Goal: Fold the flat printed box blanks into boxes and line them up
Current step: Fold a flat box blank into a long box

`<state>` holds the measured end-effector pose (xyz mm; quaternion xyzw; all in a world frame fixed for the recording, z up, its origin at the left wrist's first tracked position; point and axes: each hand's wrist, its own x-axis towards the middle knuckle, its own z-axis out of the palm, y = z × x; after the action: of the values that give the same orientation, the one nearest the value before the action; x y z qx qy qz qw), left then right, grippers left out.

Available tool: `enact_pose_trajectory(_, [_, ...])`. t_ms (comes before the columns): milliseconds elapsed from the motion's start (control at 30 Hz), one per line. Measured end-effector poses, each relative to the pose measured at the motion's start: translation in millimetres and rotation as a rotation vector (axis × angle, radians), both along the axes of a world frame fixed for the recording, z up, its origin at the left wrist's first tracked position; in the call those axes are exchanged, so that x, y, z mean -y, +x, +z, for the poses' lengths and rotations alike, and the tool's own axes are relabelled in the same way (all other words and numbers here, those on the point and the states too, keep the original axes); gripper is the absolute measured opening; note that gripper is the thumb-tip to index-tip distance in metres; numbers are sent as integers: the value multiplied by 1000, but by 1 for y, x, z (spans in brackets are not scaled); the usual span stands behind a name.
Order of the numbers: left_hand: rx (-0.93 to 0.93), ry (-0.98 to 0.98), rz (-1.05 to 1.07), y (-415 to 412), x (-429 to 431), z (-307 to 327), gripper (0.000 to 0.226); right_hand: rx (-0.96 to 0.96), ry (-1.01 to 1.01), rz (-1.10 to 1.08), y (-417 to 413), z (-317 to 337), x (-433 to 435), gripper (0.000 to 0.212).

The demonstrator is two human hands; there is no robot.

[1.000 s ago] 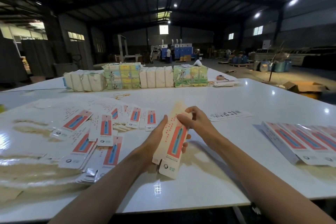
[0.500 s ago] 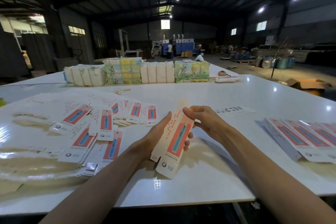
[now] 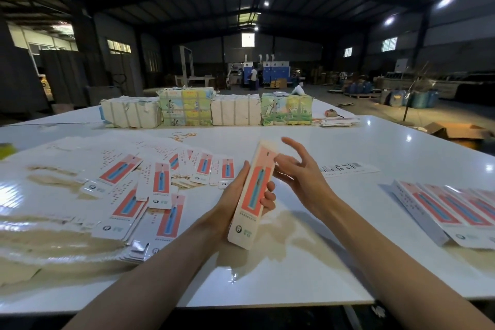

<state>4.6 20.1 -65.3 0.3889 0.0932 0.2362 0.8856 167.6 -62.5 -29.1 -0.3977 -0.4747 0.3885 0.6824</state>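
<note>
One box in hand: the box (image 3: 251, 193) is held up over the desk (image 3: 294, 276), between the two hands, its far end tilted away from the person.
Left hand: the left hand (image 3: 231, 201) grips the box's lower half, thumb along the left edge and fingers wrapped round the back.
Right hand: the right hand (image 3: 301, 173) is open with fingers spread, just beside the box's upper end; I cannot tell if it touches.
Change: half a second ago this hand pinched the top end; it has now let go.
Meaning: the top end looks closed, so the near end or the row likely comes next.
Row: finished boxes (image 3: 455, 211) lie side by side at right.
Blanks: flat blanks (image 3: 150, 190) lie scattered at left, many unfolded.
</note>
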Motion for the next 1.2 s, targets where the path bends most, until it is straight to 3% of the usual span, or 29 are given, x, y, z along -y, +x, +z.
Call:
enact_pose_trajectory(67, [57, -76, -5, 0, -1, 3, 55, 65, -21, -31, -7, -1, 0, 55])
enact_pose_trajectory(200, [-37, 35, 104, -2, 7, 4, 60, 122, -18, -34, -16, -5, 2, 54])
enact_pose_trajectory(367, [-381, 606, 475, -9, 14, 10, 54, 205, -58, -89, -5, -4, 3, 52])
enact_pose_trajectory(567, [-443, 893, 510, -8, 16, 18, 88, 262, -82, -25, -3, -9, -2, 47])
enact_pose_trajectory(733, [-415, 897, 519, -9, 12, 13, 100, 283, -90, -2, -1, -11, -2, 44])
enact_pose_trajectory(933, [-464, 953, 515, -10, 14, 15, 72, 327, -66, -13, -7, -9, 4, 29])
enact_pose_trajectory(1200, [-470, 803, 338, -11, 11, 13, 78, 455, -157, -36, -9, -7, 7, 22])
